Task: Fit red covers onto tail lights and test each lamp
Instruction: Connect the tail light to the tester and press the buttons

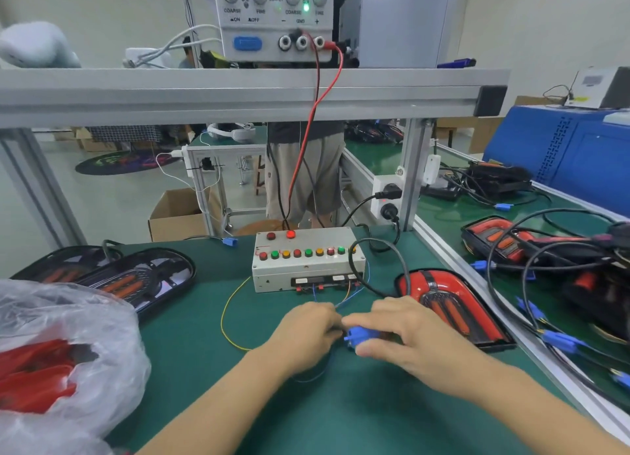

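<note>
On the green bench mat (204,318) a grey test box (306,260) sits with one red lamp lit, and a red-covered tail light (450,304) lies just right of the hands. The right hand (402,332) pinches a blue connector (358,335). The left hand (306,328) meets it with fingers curled around something, though I cannot tell what.

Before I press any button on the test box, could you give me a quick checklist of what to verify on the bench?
1. Red cover fitted on the tail light beside the right hand: ok, the cover sits on the housing.
2. Blue connector mated: cannot tell; both hands pinch it, the left hand hides the other half.
3. Test box powered: ok, one top red lamp glows.
4. Power supply on: ok, green indicator lit.
5. Red lead plugged into the supply: ok.
6. Tail light lit: not ok, no glow visible yet.
</note>
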